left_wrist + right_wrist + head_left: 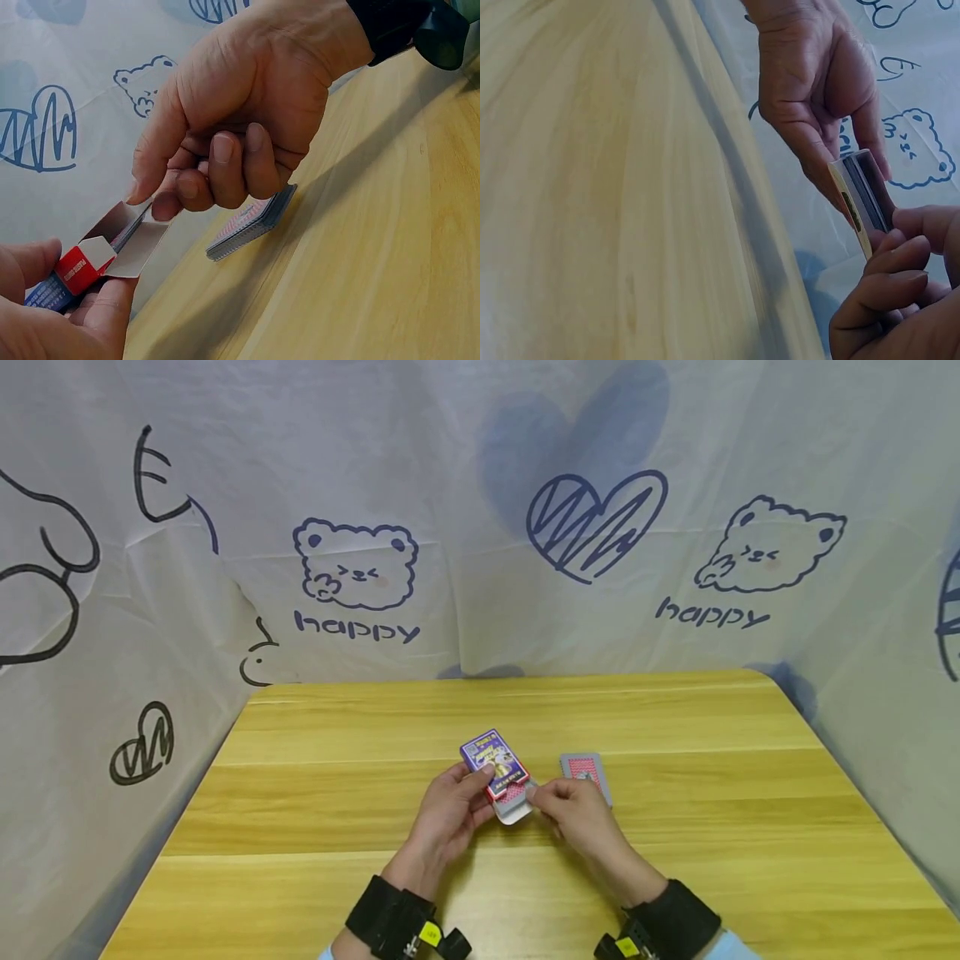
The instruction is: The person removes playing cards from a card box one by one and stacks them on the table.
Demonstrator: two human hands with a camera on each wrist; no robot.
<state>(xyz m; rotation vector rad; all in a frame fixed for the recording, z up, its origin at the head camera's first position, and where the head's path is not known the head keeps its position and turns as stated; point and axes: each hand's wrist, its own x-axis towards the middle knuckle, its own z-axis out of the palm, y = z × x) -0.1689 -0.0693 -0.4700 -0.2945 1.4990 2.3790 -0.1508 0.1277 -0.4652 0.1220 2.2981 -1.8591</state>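
Observation:
My left hand [447, 814] grips a purple and red playing-card box [492, 758], the thumb on its printed face. The box's flap end is open toward me, and red-backed playing cards [514, 795] show in it. At that open end my right hand [588, 818] pinches a card edge between thumb and index finger, its other fingers curled in. In the left wrist view the thin card edge [136, 223] runs from the box to those fingertips. Just beyond the right hand, a stack of red-backed cards [583, 765] lies on the table, partly hidden by it.
The wooden table [315, 793] stretches out around both hands. White cloth [465, 460] with drawn bears and hearts hangs behind the table and along its sides. Black straps [678, 914] with small cameras sit on both wrists.

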